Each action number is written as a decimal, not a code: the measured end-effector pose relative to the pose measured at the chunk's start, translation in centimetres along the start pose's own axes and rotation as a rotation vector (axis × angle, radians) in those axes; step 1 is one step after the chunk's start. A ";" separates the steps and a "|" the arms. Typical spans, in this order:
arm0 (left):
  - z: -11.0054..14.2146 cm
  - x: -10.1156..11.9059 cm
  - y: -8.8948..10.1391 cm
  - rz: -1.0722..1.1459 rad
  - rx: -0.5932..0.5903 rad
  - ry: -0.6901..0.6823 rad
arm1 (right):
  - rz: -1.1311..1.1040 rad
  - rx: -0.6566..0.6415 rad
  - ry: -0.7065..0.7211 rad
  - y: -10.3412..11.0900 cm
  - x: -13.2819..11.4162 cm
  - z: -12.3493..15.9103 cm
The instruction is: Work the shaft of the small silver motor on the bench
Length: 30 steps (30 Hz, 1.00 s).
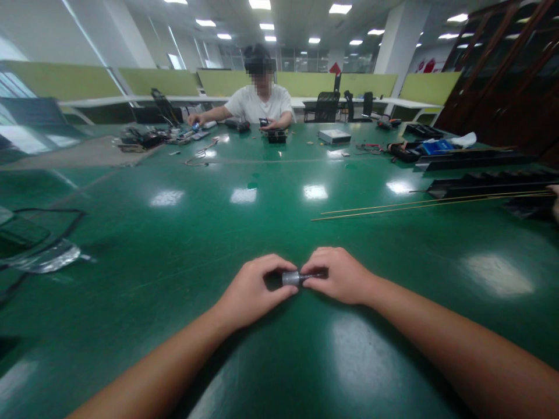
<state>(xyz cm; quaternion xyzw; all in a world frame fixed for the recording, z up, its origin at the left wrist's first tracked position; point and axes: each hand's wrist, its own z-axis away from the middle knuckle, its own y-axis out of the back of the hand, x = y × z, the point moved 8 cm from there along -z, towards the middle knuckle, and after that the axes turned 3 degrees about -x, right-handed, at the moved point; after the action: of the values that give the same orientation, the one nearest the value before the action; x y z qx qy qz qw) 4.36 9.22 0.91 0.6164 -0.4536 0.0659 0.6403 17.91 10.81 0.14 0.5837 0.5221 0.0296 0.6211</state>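
Observation:
Both my hands meet over the green tabletop at a small grey cylinder [290, 279] with a narrow dark shaft [311, 276] at its right end. Thumb and fingers of my left hand [257, 283] close round the cylinder from the left. My right hand [340, 274] pinches the dark shaft between thumb and fingertips. The piece lies roughly level. Its exact kind is too small to make out, and the fingers cover part of the shaft.
Two long thin rods [393, 206] reach in from the right, near another person's hand [554, 201]. Black slotted strips [489, 183] lie behind them. A clear plastic item [52, 256] sits at left. Across the green table [209, 227], a person in white [262, 105] handles parts beside a white box [334, 137].

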 end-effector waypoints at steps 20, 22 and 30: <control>0.1 0.1 0.1 0.005 0.042 0.005 | 0.002 0.029 0.067 0.1 -0.7 0.1; 0.2 0.1 0.0 0.006 0.039 0.007 | 0.001 0.034 0.062 0.2 -0.6 0.1; 0.2 0.0 0.0 0.001 0.032 0.001 | 0.004 0.053 0.043 0.4 -0.4 0.2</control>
<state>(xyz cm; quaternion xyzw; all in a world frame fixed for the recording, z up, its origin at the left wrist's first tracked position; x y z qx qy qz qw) 4.31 9.05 0.87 0.6263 -0.4524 0.0735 0.6306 18.12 10.52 0.66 0.6004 0.5347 0.0294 0.5939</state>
